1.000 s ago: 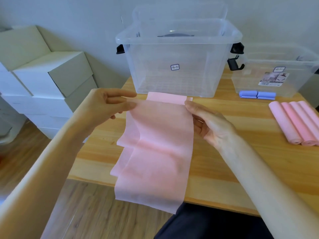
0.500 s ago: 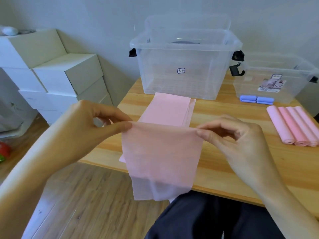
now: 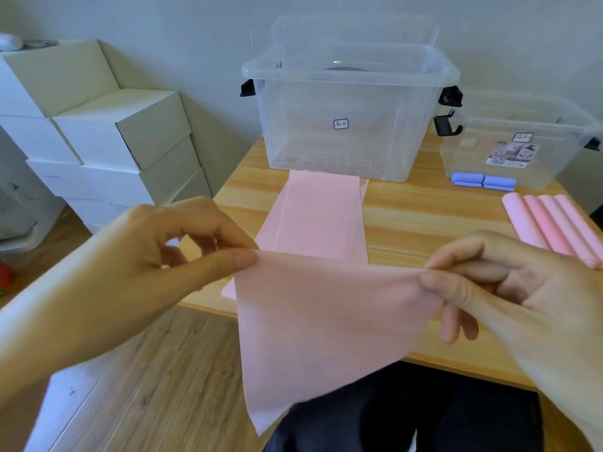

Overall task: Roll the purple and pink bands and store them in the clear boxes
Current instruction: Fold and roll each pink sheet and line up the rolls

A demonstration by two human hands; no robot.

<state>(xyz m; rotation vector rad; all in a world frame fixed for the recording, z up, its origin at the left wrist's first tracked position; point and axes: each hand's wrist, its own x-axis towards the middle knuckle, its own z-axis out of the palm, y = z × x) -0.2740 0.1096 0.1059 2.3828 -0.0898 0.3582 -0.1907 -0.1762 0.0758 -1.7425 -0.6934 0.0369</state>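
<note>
A thin pink band hangs in front of me, off the table's near edge. My left hand pinches its top left corner and my right hand pinches its top right corner, holding the top edge taut. More flat pink bands lie stacked on the wooden table behind it. Several rolled pink bands lie at the right. Two rolled purple bands lie in front of the smaller clear box. The big clear box stands at the back middle.
White cardboard boxes are stacked on the floor to the left of the table. My dark-clothed lap is under the table's near edge. A wall runs behind the clear boxes.
Both hands pulled the band's top edge back from over the table toward me and lower. The band now hangs shorter below my fingers, past the table edge.
</note>
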